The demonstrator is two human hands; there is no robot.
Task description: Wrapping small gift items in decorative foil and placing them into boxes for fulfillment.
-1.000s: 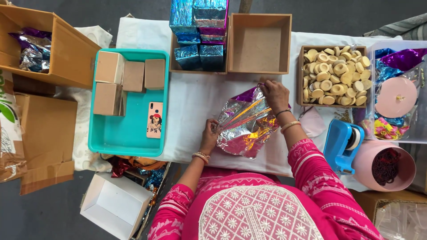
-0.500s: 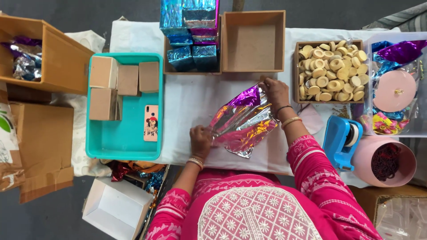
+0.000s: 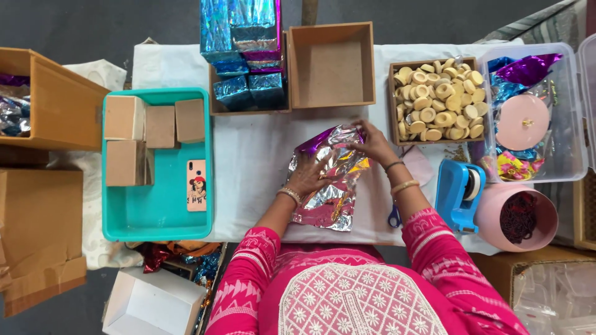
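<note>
The shiny foil (image 3: 332,180) was pressed flat by the left hand (image 3: 308,177) and pinched at its far edge by the right hand (image 3: 372,144), and it could have been torn if pulled too hard.

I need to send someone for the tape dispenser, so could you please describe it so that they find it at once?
Start at the white-covered table and go to the side of the person's right hand. Just below the wooden box of round tan pieces and beside the pink round tub sits the tape dispenser. It is the only bright blue plastic thing there, holding a pale roll.
</note>
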